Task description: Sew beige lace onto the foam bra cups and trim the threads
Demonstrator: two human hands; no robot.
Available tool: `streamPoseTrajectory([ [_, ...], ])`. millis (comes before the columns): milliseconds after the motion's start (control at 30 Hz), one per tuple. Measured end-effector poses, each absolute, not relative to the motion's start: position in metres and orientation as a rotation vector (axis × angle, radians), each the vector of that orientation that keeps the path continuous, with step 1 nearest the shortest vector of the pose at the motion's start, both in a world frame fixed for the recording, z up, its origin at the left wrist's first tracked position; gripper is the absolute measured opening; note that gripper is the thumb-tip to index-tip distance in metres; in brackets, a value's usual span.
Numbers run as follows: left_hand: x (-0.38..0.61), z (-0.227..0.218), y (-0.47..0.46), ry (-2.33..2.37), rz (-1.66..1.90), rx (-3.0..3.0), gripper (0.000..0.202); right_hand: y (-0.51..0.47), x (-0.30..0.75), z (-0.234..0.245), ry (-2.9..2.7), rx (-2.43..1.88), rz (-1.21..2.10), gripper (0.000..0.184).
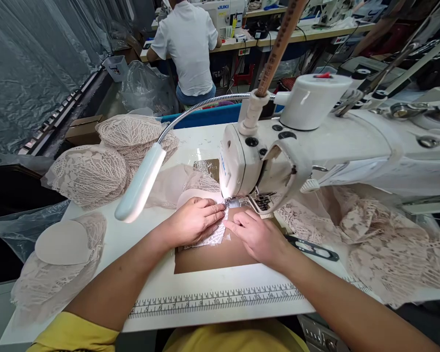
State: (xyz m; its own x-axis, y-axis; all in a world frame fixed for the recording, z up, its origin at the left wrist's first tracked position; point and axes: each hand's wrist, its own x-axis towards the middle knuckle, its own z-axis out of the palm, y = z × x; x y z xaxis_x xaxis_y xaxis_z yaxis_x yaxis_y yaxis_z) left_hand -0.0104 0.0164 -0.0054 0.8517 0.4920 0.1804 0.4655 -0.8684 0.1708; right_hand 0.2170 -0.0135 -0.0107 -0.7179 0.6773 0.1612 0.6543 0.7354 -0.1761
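Your left hand [195, 221] lies flat on the lace [215, 237]. Your right hand [257, 235] curls nearby, its grip unclear, the sewing machine [238, 164] beyond.

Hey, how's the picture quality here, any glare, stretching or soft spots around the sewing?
Head view: the white lace under the left hand is brightly lit, nearly washed out towards the needle; head view: the right hand looks reasonably sharp; head view: both forearms look stretched towards the lower corners; head view: the plastic curtain shows streaky sheen.
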Motion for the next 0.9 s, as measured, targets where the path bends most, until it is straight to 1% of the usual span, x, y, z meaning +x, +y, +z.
streamPoseTrajectory([
  [267,-0.005,-0.003,0.014,0.924,0.317,2.909,0.040,-0.011,0.214,-0.008,-2.639,-1.148,0.051,0.034],
  [467,-0.006,-0.006,0.014,0.993,0.312,2.909,0.044,-0.010,0.216,-0.011,-2.623,-1.239,0.007,0.039],
  [600,-0.008,-0.007,0.012,0.970,0.349,2.903,0.042,-0.012,0.222,-0.014,-2.574,-1.227,0.060,0.039],
  [900,-0.011,-0.007,0.010,0.879,0.366,2.855,0.039,-0.020,0.229,-0.010,-2.630,-1.022,0.214,0.032],
])
